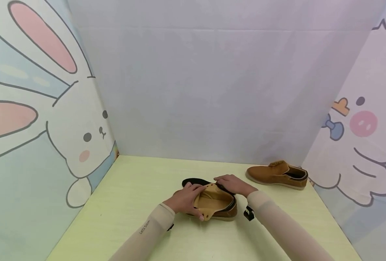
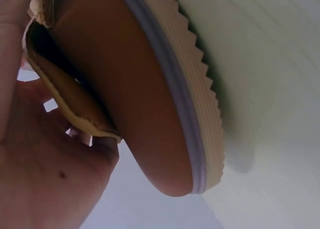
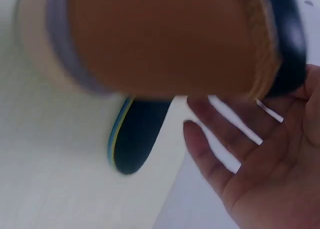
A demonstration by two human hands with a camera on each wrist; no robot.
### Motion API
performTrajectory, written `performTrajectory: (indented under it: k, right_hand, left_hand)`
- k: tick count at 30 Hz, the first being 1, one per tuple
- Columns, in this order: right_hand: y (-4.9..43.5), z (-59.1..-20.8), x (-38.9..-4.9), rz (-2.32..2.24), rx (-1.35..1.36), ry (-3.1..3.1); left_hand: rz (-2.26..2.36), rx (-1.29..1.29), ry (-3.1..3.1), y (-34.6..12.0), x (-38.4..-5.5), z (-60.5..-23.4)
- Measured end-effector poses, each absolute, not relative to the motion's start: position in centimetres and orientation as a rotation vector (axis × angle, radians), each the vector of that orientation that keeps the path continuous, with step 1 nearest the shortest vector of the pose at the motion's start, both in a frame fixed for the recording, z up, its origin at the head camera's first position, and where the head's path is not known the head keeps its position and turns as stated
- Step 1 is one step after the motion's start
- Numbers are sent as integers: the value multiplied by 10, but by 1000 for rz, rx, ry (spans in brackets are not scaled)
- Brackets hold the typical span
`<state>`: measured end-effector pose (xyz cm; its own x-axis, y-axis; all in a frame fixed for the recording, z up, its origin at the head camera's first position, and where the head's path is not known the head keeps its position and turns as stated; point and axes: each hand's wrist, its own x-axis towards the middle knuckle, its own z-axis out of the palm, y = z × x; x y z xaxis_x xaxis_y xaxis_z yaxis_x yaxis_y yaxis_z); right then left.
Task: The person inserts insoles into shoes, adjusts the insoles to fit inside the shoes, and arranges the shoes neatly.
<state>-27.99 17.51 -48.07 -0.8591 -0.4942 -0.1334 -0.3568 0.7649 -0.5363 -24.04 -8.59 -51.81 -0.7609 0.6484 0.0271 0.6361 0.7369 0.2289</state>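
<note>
A brown lace-up style shoe (image 1: 225,214) with a tan lining stands on the table, its eyelet flaps spread wide. My left hand (image 1: 185,199) holds these flaps, with the thumb at the near flap and the fingers at the far one. In the left wrist view the shoe's toe (image 2: 150,139) and ridged sole show beside that hand. At the far side of the heel opening, my right hand (image 1: 234,185) holds the dark-lined collar, its outer fingers fairly straight in the right wrist view. A black insole (image 1: 193,180) lies just behind the shoe, partly hidden.
A second brown shoe (image 1: 274,174) stands at the back right of the pale yellow table (image 1: 147,168), toe to the left. Behind rises a white cloth wall (image 1: 193,90). Printed side panels with a rabbit (image 1: 78,148) and a chick (image 1: 376,152) flank the table.
</note>
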Motion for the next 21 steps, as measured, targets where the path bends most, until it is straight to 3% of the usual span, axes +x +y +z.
performTrajectory:
  k: [6,21]
  right_hand:
    - [188,-492,-293,-515,-781,2659]
    - [226,-491,-289,-335,-694,2732]
  left_hand:
    - [355,1057,2883,-86,-238,-518]
    - [375,1068,2882,-87,-236,-514]
